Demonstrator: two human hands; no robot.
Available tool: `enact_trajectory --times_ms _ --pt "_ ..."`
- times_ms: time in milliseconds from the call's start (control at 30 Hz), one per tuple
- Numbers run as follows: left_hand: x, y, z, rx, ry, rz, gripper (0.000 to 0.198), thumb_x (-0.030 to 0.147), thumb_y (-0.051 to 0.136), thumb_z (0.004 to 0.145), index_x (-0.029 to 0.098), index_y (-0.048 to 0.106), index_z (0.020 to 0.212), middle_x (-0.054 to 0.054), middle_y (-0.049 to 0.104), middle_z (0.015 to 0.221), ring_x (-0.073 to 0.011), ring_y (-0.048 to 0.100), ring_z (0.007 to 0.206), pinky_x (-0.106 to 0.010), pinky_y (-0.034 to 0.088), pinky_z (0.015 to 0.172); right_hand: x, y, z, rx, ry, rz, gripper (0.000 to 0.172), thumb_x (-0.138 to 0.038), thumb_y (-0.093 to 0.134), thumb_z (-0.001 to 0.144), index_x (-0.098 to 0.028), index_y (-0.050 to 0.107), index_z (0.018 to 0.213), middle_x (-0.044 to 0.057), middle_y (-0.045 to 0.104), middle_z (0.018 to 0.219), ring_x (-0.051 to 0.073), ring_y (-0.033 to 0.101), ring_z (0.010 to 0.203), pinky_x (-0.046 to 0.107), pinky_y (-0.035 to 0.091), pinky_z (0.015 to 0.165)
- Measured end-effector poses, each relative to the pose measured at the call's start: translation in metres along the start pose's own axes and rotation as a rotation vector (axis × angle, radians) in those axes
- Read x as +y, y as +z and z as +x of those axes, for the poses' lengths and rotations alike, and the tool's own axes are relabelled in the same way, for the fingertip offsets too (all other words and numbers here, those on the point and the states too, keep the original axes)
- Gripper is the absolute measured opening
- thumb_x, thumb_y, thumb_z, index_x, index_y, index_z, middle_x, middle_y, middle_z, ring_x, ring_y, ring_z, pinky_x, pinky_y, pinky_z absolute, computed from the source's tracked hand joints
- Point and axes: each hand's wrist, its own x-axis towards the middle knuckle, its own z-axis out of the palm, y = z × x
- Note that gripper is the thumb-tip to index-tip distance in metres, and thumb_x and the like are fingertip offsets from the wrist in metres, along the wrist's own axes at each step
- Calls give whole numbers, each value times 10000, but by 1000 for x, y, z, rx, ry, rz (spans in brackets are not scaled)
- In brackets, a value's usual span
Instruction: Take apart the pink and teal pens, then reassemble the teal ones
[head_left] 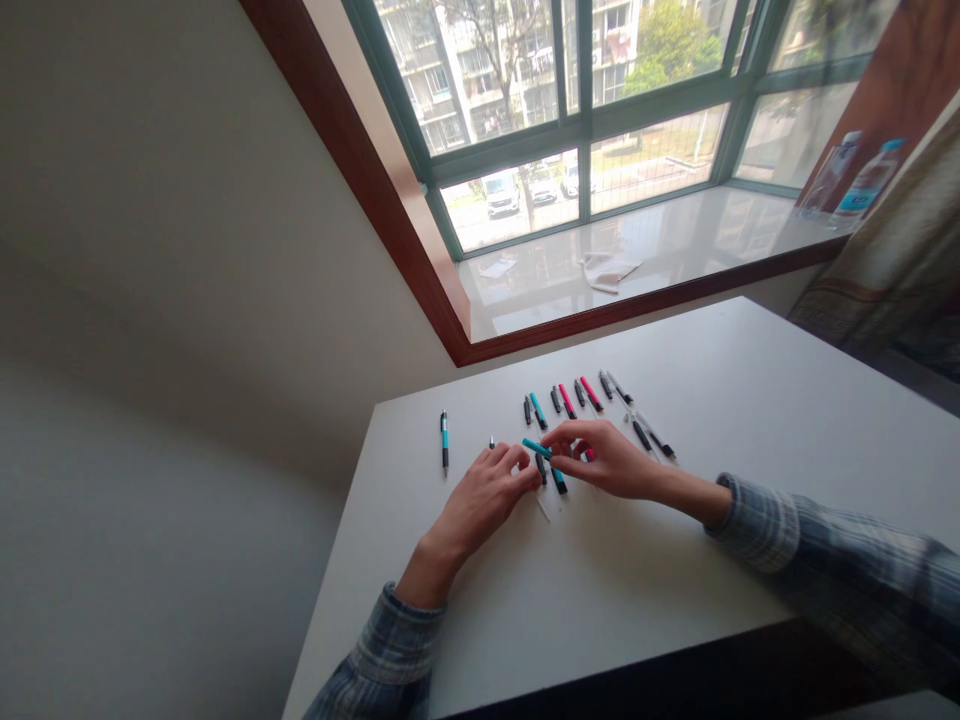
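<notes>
My right hand [600,460] pinches a teal pen barrel [536,447] between thumb and fingertips, above the white table [675,590]. My left hand [484,495] lies curled just left of it, fingertips beside a dark pen part [541,468]. I cannot tell if it holds that part. A teal barrel [559,482] lies under my right hand's thumb side, and a thin clear refill [542,507] lies below. Several black, teal and red pen parts form a row beyond my hands, including a red barrel [567,401]. A whole teal-and-black pen [444,440] lies to the left.
The table's far corner meets a wall beneath a glossy window sill [622,230]. A white cloth [607,270] lies on the sill, with plastic bottles [868,180] at its right end. A patterned curtain [900,230] hangs at the right.
</notes>
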Motion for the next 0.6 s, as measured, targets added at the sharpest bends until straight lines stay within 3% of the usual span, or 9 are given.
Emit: enact_trajectory --times_ms 300,433,600 --pt "1 -16 4 -30 23 113 83 187 626 982 239 682 1014 -44 667 1144 -246 578 1080 -424 459 934 -3 -2 2 -4 -29 27 225 -337 701 940 -196 757 1107 62 761 974 160 691 774 278 588 699" --pt "-1 -20 8 -46 99 159 66 165 654 962 219 682 937 -30 681 1055 -231 587 1021 -406 446 902 -4 -2 3 16 -43 24 196 -308 706 934 -190 754 1083 55 757 968 155 697 776 265 584 700" --pt "-4 -21 12 -53 203 208 130 112 621 966 220 666 1022 -40 689 1097 -234 609 1035 -413 454 922 -6 -3 3 6 -34 28 201 -312 686 943 -181 752 1080 72 754 982 166 696 777 284 589 696"
